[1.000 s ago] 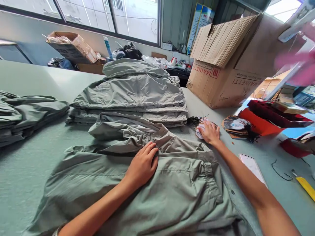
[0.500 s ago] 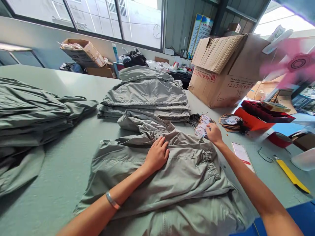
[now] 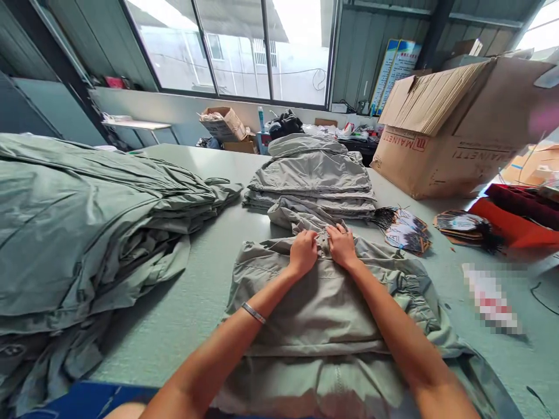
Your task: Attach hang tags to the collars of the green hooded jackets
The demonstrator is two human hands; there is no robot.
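A grey-green hooded jacket (image 3: 323, 314) lies folded in front of me, its hood pointing away and a gathered cuff at its right side. My left hand (image 3: 304, 252) is closed on the fabric at the collar, beside the zip. Close on the other side of the zip, my right hand (image 3: 341, 247) has its fingers curled over the collar. What lies under the fingertips is hidden. Just beyond the hood sits a stack of folded jackets (image 3: 312, 169). Printed hang tags (image 3: 407, 230) with black strings lie to the right of that stack.
A big heap of similar garments (image 3: 87, 233) covers the table's left side. On the right stand a large cardboard box (image 3: 432, 157), a second pile of tags (image 3: 463, 227) and an orange-red item (image 3: 515, 230). A blurred-out flat object (image 3: 491, 299) lies nearer me.
My right hand has left the hang tags and come to the collar beside my left hand. The left hand has gone from lying flat to closed at the zip. The view has swung left.
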